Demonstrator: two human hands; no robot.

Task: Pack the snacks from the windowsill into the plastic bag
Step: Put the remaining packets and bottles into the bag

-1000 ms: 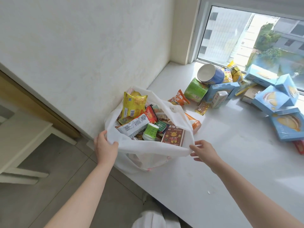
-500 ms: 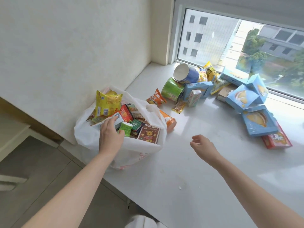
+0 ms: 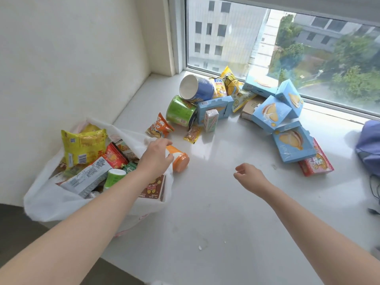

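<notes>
A white plastic bag (image 3: 47,202) full of snack packets stands at the left edge of the white windowsill (image 3: 216,212). An orange cup (image 3: 179,160) lies on its side right beside the bag. My left hand (image 3: 156,156) reaches over the bag and its fingers curl onto the cup's near end. Over the bare sill hovers my right hand (image 3: 249,174), holding nothing, fingers loosely curled. More snacks lie near the window: an orange packet (image 3: 158,126), a green tub (image 3: 181,111), a blue tub (image 3: 197,88) and several blue boxes (image 3: 271,114).
A red flat box (image 3: 316,161) lies at the right of the pile. A blue-purple cloth item (image 3: 370,145) sits at the far right edge with a dark cable below it. The wall rises left of the bag; the floor drops off at the front left.
My left hand left the snacks inside the bag and moved right onto the orange cup. My right hand stayed hovering over the sill. The view swung towards the window.
</notes>
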